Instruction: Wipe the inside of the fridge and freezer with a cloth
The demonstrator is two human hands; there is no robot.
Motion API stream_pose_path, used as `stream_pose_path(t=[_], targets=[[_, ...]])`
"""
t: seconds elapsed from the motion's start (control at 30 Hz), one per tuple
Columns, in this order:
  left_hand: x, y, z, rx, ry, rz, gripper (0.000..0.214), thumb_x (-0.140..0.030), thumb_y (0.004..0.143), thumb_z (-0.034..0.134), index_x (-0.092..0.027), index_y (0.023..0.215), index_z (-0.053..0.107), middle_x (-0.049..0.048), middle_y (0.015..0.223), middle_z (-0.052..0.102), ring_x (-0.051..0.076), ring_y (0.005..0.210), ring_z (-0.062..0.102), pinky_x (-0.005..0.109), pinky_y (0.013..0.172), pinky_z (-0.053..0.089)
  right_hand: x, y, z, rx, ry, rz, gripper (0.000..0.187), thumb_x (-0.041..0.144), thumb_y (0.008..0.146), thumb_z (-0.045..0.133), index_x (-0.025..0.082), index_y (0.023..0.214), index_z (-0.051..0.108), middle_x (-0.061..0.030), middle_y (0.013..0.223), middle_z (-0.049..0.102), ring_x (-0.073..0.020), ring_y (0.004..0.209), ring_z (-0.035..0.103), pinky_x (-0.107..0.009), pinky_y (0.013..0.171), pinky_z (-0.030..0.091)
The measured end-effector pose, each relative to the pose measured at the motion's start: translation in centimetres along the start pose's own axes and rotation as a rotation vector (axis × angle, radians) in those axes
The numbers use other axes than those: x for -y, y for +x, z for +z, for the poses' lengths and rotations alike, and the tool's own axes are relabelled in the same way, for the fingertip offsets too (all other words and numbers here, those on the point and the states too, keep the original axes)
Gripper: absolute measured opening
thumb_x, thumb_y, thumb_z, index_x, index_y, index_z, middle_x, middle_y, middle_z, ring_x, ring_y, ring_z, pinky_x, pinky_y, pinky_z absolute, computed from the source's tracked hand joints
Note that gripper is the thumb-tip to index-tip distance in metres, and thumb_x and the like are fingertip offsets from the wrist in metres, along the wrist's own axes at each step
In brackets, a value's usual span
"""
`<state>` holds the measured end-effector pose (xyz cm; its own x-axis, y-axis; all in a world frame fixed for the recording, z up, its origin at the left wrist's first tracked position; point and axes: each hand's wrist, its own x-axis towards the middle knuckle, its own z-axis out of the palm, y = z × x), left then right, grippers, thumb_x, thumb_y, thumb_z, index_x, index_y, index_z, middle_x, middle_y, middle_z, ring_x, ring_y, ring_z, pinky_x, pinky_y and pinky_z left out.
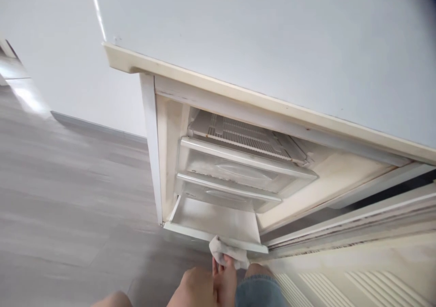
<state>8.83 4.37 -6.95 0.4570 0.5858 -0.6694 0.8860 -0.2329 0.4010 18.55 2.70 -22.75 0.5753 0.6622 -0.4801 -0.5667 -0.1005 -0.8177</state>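
My left hand (223,277) reaches forward at the bottom of the view and grips a crumpled white cloth (226,252). It presses the cloth on the front lip of the lowest freezer drawer (211,218), which is pulled out and looks empty. Above it sit two shut translucent drawers (238,168) and a white wire shelf (238,134). My right hand is out of sight.
The open compartment belongs to a white fridge (272,34) with a yellowed frame. Its open door (357,270) with ribbed inner lining fills the bottom right. My knee in denim shorts (260,289) is beside the hand. Grey wood-look floor (68,198) lies to the left.
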Motion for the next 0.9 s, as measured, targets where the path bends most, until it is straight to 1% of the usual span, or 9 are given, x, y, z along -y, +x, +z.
stream_pose_path(t=[0.1, 0.17, 0.23, 0.33, 0.4, 0.5, 0.63, 0.77, 0.9], targets=[[0.7, -0.3, -0.4, -0.003, 0.013, -0.021, 0.043, -0.025, 0.080, 0.043, -0.005, 0.109, 0.067, 0.0236, 0.113, 0.070, 0.037, 0.108, 0.064, 0.048, 0.093, 0.052, 1.1, -1.5, 2.2, -0.088, 0.273, 0.295, 0.020, 0.023, 0.055, 0.066, 0.025, 0.073, 0.058, 0.0000, 0.079, 0.069, -0.0167, 0.073, 0.066, -0.028, 0.067, 0.055], [1.1, -0.4, -0.5, -0.003, 0.029, -0.021, 0.042, -0.023, 0.079, 0.045, -0.004, 0.109, 0.067, 0.0251, 0.113, 0.069, 0.038, 0.109, 0.063, 0.050, 0.093, 0.052, 2.0, -2.1, 2.7, -0.037, 0.381, 0.444, 0.023, 0.017, 0.051, 0.067, 0.023, 0.072, 0.059, -0.0009, 0.079, 0.070, -0.0171, 0.072, 0.066, -0.028, 0.066, 0.055], [1.2, -0.3, -0.6, -0.013, 0.039, -0.011, 0.040, -0.023, 0.078, 0.046, -0.006, 0.108, 0.067, 0.0247, 0.113, 0.069, 0.038, 0.109, 0.063, 0.050, 0.093, 0.052, 2.8, -2.4, 2.4, 0.004, 0.409, 0.506, 0.023, 0.017, 0.052, 0.069, 0.022, 0.073, 0.060, -0.0012, 0.078, 0.070, -0.0176, 0.072, 0.066, -0.029, 0.065, 0.055], [1.2, -0.1, -0.5, -0.048, 0.037, -0.009, 0.039, -0.022, 0.079, 0.045, -0.011, 0.107, 0.068, 0.0228, 0.111, 0.071, 0.035, 0.109, 0.064, 0.049, 0.092, 0.053, 3.6, -2.3, 1.8, 0.022, 0.394, 0.505, 0.030, 0.019, 0.053, 0.074, 0.023, 0.080, 0.061, 0.0007, 0.080, 0.070, -0.0170, 0.075, 0.067, -0.029, 0.066, 0.054], [1.2, 0.0, -0.5, -0.073, 0.035, -0.022, 0.039, -0.022, 0.079, 0.043, -0.009, 0.105, 0.069, 0.0231, 0.110, 0.071, 0.035, 0.107, 0.065, 0.049, 0.091, 0.054, 4.0, -1.9, 1.9, 0.035, 0.378, 0.469, 0.033, 0.019, 0.054, 0.076, 0.024, 0.083, 0.062, 0.0009, 0.084, 0.071, -0.0165, 0.077, 0.067, -0.029, 0.067, 0.053], [1.2, 0.2, -0.5, -0.103, 0.033, -0.043, 0.039, -0.020, 0.078, 0.042, -0.005, 0.103, 0.069, 0.0239, 0.108, 0.071, 0.037, 0.105, 0.065, 0.050, 0.090, 0.054, 4.7, -1.0, 3.0, 0.028, 0.355, 0.420, 0.031, 0.020, 0.056, 0.074, 0.024, 0.084, 0.062, -0.0001, 0.088, 0.071, -0.0161, 0.080, 0.066, -0.028, 0.067, 0.053], [1.4, 0.5, -0.4, -0.115, 0.037, -0.065, 0.039, -0.021, 0.079, 0.043, -0.005, 0.103, 0.069, 0.0248, 0.108, 0.071, 0.035, 0.106, 0.065, 0.048, 0.092, 0.053, 5.9, 0.5, 4.6, 0.047, 0.306, 0.358, 0.028, 0.021, 0.059, 0.073, 0.024, 0.086, 0.064, -0.0002, 0.090, 0.071, -0.0157, 0.082, 0.066, -0.026, 0.065, 0.051], [1.4, 0.9, -0.1, -0.126, 0.047, -0.079, 0.039, -0.022, 0.078, 0.043, -0.008, 0.104, 0.069, 0.0238, 0.107, 0.072, 0.032, 0.106, 0.066, 0.047, 0.090, 0.054, 6.5, 1.1, 4.9, 0.084, 0.297, 0.354, 0.026, 0.022, 0.057, 0.075, 0.025, 0.081, 0.066, 0.0006, 0.090, 0.071, -0.0161, 0.082, 0.066, -0.026, 0.064, 0.050], [1.3, 0.8, 0.0, -0.130, 0.047, -0.079, 0.039, -0.023, 0.078, 0.042, -0.012, 0.102, 0.070, 0.0213, 0.107, 0.073, 0.031, 0.105, 0.066, 0.047, 0.091, 0.053, 5.9, 1.1, 4.4, 0.148, 0.274, 0.320, 0.022, 0.022, 0.051, 0.074, 0.025, 0.071, 0.066, -0.0007, 0.089, 0.072, -0.0180, 0.086, 0.065, -0.027, 0.068, 0.051]])
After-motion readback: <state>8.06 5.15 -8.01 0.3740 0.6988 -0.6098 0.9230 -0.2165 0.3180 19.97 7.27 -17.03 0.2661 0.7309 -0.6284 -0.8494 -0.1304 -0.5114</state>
